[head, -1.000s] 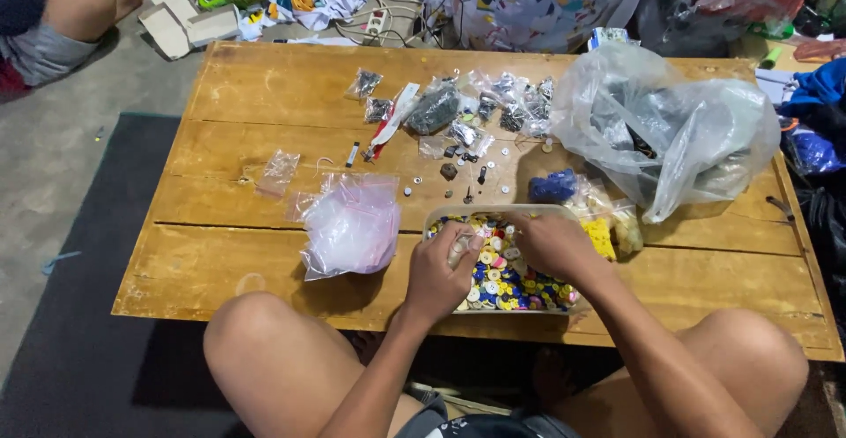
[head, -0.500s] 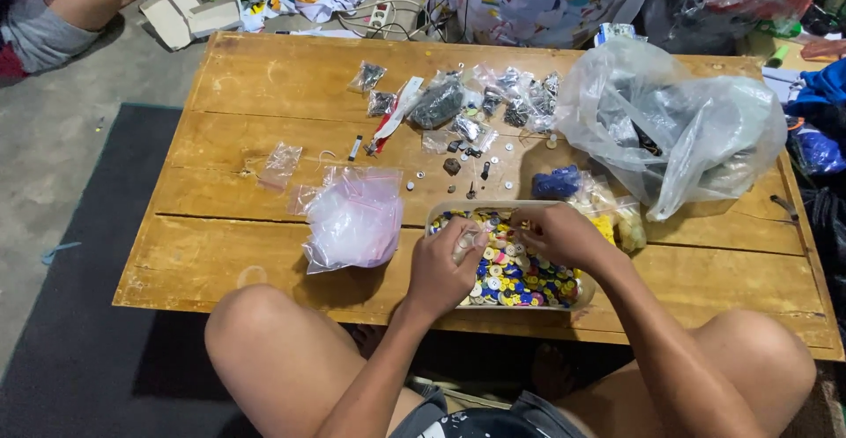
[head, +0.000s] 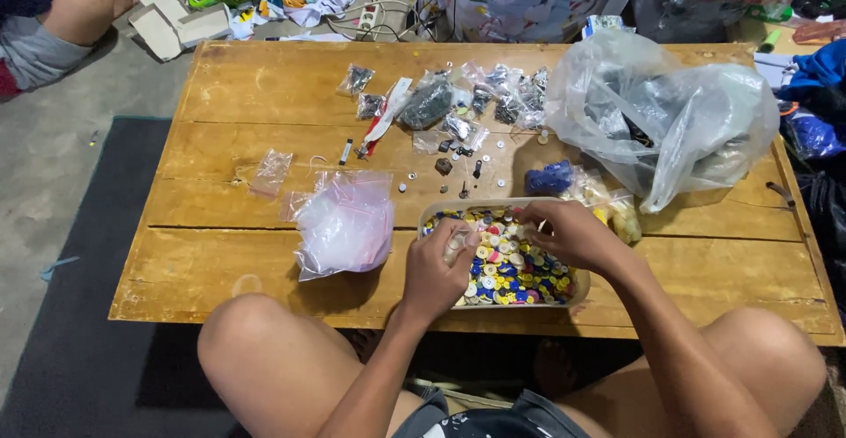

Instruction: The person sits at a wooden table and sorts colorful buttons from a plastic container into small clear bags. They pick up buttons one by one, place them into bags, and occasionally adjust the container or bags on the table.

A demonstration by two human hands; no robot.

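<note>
A shallow oblong clear plastic tray (head: 582,290) of mixed coloured buttons is set lengthwise along the table's near edge. A small clear bag (head: 455,246) is pinched closed in the left hand (head: 438,270) above the tray's left end. Just right of it, the right hand (head: 568,233) is curled over the buttons; whether anything is gripped cannot be told.

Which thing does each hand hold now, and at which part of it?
The left hand pinches a small clear bag near its top, over the tray of buttons. Whether the right hand holds anything cannot be told.
</note>
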